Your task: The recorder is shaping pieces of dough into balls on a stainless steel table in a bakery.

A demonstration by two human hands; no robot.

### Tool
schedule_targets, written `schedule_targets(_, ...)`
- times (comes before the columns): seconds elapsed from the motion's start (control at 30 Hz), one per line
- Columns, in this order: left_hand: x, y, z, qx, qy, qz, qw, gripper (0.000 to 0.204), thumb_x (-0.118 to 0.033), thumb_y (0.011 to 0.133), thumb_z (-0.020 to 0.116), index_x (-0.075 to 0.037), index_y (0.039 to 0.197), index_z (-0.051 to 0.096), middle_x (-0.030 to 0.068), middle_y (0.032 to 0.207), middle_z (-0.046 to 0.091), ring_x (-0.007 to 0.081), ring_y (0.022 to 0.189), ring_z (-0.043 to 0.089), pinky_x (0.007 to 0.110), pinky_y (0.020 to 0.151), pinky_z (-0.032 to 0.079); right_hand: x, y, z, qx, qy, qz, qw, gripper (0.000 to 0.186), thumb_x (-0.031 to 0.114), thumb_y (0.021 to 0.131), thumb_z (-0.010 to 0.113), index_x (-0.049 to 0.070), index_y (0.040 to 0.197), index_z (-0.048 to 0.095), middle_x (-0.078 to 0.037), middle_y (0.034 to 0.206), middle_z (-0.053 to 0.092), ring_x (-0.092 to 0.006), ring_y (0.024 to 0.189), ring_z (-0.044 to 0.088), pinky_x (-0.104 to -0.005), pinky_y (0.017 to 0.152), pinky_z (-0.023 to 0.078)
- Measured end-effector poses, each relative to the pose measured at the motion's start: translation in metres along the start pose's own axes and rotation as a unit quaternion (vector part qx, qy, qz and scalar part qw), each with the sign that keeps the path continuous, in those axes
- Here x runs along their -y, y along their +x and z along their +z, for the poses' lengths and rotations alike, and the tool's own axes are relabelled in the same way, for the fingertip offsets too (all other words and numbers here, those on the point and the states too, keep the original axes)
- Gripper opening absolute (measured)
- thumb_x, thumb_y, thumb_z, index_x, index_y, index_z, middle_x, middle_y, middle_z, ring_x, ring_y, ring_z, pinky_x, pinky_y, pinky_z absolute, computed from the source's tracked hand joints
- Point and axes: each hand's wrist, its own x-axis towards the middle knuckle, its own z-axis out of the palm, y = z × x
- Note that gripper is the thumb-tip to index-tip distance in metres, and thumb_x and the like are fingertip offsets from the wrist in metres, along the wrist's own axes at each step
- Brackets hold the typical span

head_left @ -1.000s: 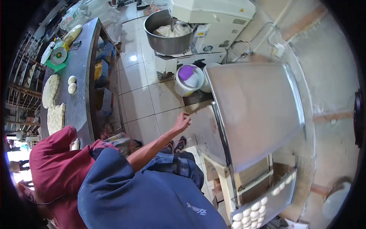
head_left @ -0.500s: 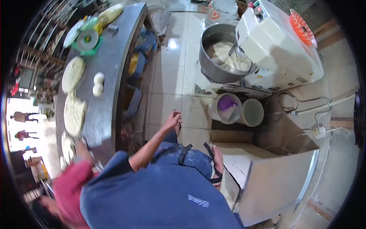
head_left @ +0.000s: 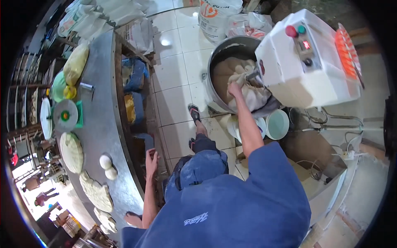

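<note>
My right hand (head_left: 234, 88) reaches into the steel mixer bowl (head_left: 214, 73), fingers closed on pale dough (head_left: 254, 95) beside the metal spiral hook (head_left: 252, 75). My left hand (head_left: 152, 157) hangs beside the steel table (head_left: 103, 120), fingers loosely apart, holding nothing. On that table are two dough balls (head_left: 105, 161), several flattened dough slabs (head_left: 71, 153), a green scale with a round steel pan (head_left: 66, 114) and a yellowish bag (head_left: 76, 65). The white mixer housing (head_left: 304, 78) carries red and green buttons and stands over the bowl's right side.
Buckets (head_left: 276, 126) stand below the mixer, near a metal box (head_left: 326, 182) with cables. Sacks (head_left: 215, 16) lie behind the bowl. The tiled floor (head_left: 173, 70) runs between table and mixer. A co-worker's hand (head_left: 133, 220) shows low by the table. Shelves (head_left: 22, 91) and distant people are at left.
My view has turned from the metal top toward the mixer, and I have stepped closer. My right hand has moved up into the bowl onto the dough; my left has dropped beside the table.
</note>
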Motion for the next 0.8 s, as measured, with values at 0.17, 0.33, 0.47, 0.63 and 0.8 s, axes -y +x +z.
schedule_targets(0.17,-0.046,0.036,-0.015,-0.075,-0.042,-0.124,0.989,0.027,-0.018,0.099,0.054,-0.005,0.122,0.051,0.0102,0.102,0.059,0.0123,0.075,0.057,0.023,0.066,0.046,-0.003,0.044,0.033,0.092,-0.156,0.126,0.975,0.021,0.013,0.083,0.06,-0.003,0.088,0.071,-0.025,0.091,0.069,-0.0428,0.082,0.066,-0.0483,0.072,0.053)
schedule_targets(0.33,-0.09,0.078,-0.009,-0.042,-0.11,-0.202,0.972,0.027,-0.02,0.099,0.055,-0.006,0.123,0.052,0.0078,0.097,0.06,0.0103,0.071,0.058,0.02,0.063,0.046,-0.005,0.057,0.048,0.048,-0.122,0.146,0.981,0.019,0.011,0.083,0.059,-0.002,0.093,0.069,-0.024,0.091,0.068,-0.0412,0.083,0.066,-0.0462,0.073,0.054)
schedule_targets(0.47,-0.114,0.122,-0.011,0.02,-0.045,-0.148,0.988,0.028,-0.022,0.099,0.055,-0.007,0.122,0.052,0.0067,0.095,0.061,0.0098,0.07,0.058,0.02,0.062,0.046,-0.02,0.058,0.069,-0.001,-0.086,0.188,0.978,0.02,0.009,0.083,0.058,0.0,0.098,0.068,-0.023,0.091,0.067,-0.0399,0.083,0.066,-0.0445,0.075,0.054)
schedule_targets(0.63,-0.156,0.181,-0.012,0.07,0.012,-0.137,0.988,0.028,-0.023,0.099,0.056,-0.007,0.122,0.053,0.0066,0.095,0.061,0.0099,0.07,0.059,0.02,0.063,0.047,-0.066,0.066,0.12,-0.192,-0.149,0.107,0.964,0.02,0.012,0.084,0.059,-0.002,0.097,0.067,-0.024,0.089,0.066,-0.0444,0.079,0.064,-0.0498,0.072,0.052)
schedule_targets(0.8,-0.225,0.248,0.006,0.136,0.058,-0.106,0.983,0.029,-0.025,0.099,0.057,-0.007,0.122,0.053,0.0068,0.096,0.061,0.0102,0.07,0.059,0.02,0.063,0.047,-0.091,0.068,0.13,-0.201,-0.13,0.196,0.951,0.018,0.013,0.085,0.059,0.0,0.093,0.068,-0.021,0.088,0.067,-0.043,0.075,0.064,-0.05,0.069,0.052)
